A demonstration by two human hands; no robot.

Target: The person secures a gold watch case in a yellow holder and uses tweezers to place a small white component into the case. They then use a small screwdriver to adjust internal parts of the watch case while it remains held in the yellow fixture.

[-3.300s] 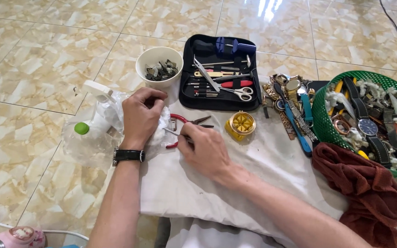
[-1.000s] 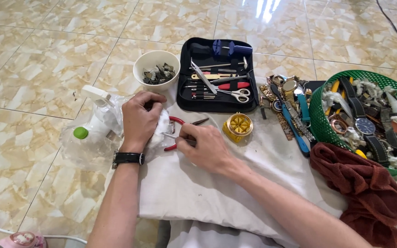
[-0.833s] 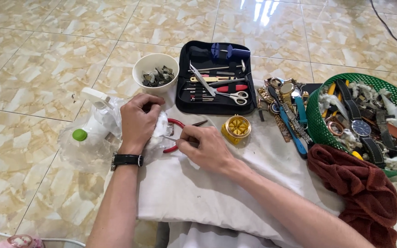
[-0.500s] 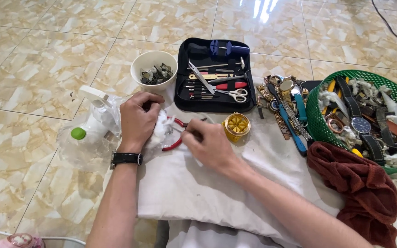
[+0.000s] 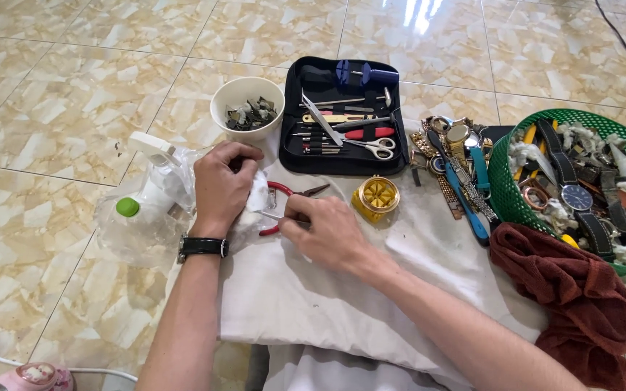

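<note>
head view | left hand (image 5: 220,187) curling closed around something white on the cloth (image 5: 313,304), item unclear | right hand (image 5: 327,232) pinching a thin tool (image 5: 268,215) narrowly, tip meeting left hand | red pliers (image 5: 288,194) lying just behind both hands | yellow case (image 5: 375,198) sitting right of pliers | bowl (image 5: 247,108) and tool kit (image 5: 345,116) standing farther back

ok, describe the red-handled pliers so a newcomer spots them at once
Start at the black tool case lying open at the top of the white cloth. Just below its lower left corner, between the left hand and right hand, lie the pliers. They are the only tool on the cloth with curved red handles.
</note>
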